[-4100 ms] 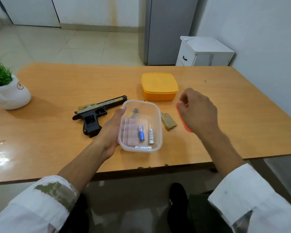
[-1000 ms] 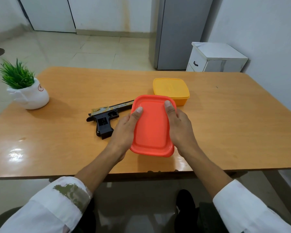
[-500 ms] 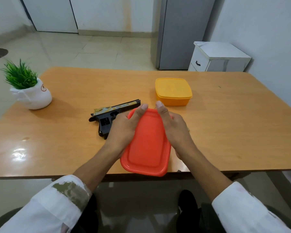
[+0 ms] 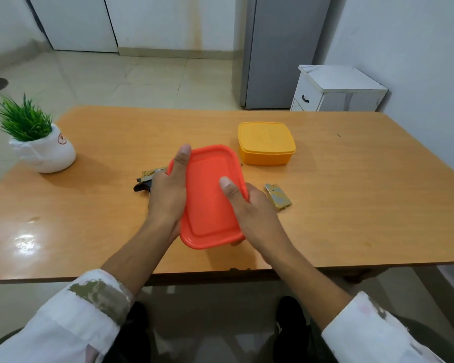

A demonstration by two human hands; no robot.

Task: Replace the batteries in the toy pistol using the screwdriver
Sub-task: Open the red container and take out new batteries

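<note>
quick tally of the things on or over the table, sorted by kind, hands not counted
lidded boxes: 2 (red-lidded box, gripped by the left hand and right hand; yellow box)
toy pistol: 1, mostly hidden behind the left hand
gold cover piece: 1
potted plant: 1
total: 5

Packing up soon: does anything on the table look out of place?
A gold-patterned piece lies loose on the table right of the red-lidded container held by the left hand and right hand, apart from the toy pistol half hidden behind the left hand. It matches the pistol's finish: probably its detached cover.
</note>
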